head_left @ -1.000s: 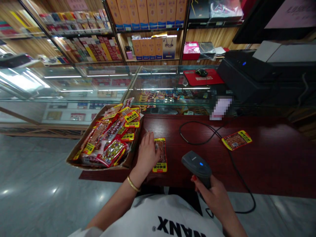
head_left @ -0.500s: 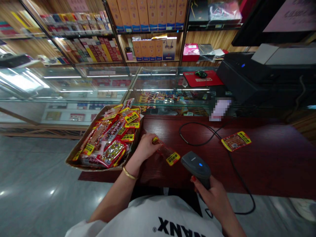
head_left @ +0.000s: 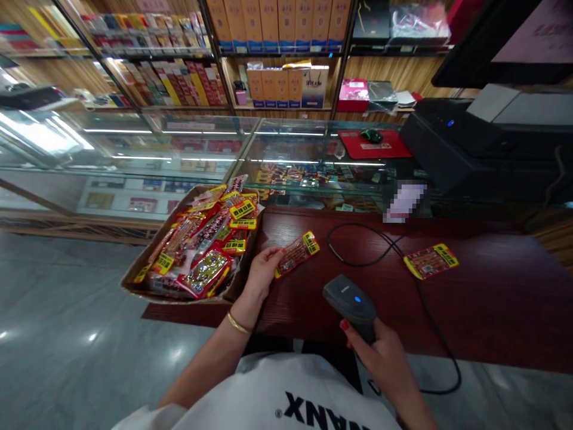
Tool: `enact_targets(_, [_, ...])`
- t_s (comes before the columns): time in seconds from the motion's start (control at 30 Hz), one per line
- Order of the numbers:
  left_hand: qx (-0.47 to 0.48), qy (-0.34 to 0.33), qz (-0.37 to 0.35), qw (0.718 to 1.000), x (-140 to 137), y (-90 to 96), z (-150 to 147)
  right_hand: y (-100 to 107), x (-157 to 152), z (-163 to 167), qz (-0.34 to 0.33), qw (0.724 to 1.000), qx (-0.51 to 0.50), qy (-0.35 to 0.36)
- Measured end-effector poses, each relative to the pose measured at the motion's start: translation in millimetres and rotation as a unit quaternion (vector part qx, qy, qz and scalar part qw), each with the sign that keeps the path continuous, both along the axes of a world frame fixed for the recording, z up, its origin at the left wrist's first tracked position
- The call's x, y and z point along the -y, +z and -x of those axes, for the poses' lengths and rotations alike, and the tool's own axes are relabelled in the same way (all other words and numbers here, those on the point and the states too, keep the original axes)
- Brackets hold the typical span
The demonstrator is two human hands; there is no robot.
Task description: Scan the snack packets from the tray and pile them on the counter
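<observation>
Red-and-yellow snack packet (head_left: 298, 255) pinched above the dark red wood counter (head_left: 290, 310), barcode scanner clear of it.

Packet's long axis runs diagonally: gripped end near-left, yellow-labelled end pointing far-right, away from me; can't tell if it touches the wood. I have the left hand (head_left: 264, 269) clamped by thumb and fingertips on its near end; I'd judge that edge grip right: keep the printed face flat and uncovered, no bending. Right hand (head_left: 385, 352) is wrapped round the scanner (head_left: 349, 298), its head angled far-left; I'd keep it steady and level, wrist loose. Hands apart. Open cardboard box (head_left: 237, 286) of packets just left; second packet (head_left: 431, 261) lies well to the right, near the black cable (head_left: 441, 392).
</observation>
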State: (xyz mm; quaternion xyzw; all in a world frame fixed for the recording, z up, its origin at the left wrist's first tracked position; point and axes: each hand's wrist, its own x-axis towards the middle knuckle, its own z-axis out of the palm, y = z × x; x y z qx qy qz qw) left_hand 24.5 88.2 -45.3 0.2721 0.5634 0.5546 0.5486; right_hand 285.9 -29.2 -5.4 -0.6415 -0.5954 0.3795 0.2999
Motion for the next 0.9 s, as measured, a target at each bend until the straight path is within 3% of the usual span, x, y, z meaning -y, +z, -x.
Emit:
enact_targets(0.27, [0.085, -0.023, 0.019, 0.996, -2.8, -0.4, 4.3, -0.5, -0.1, 4.2, 0.008, 1.0, -0.007, 0.028])
enact_targets(0.57, [0.096, -0.009, 0.019, 0.995, -7.1, -2.4, 5.7, 3.3, 4.1, 5.9, -0.009, 1.0, -0.026, -0.008])
enact_targets(0.73, [0.1, -0.013, 0.029, 0.994, -5.8, 0.6, 6.7, 2.2, 1.2, 2.8, -0.011, 1.0, -0.018, 0.007])
enact_targets(0.9, [0.154, -0.085, 0.047, 0.983, -14.1, 12.4, -28.8, 4.4, 0.6, -1.4, -0.039, 0.998, -0.032, 0.029])
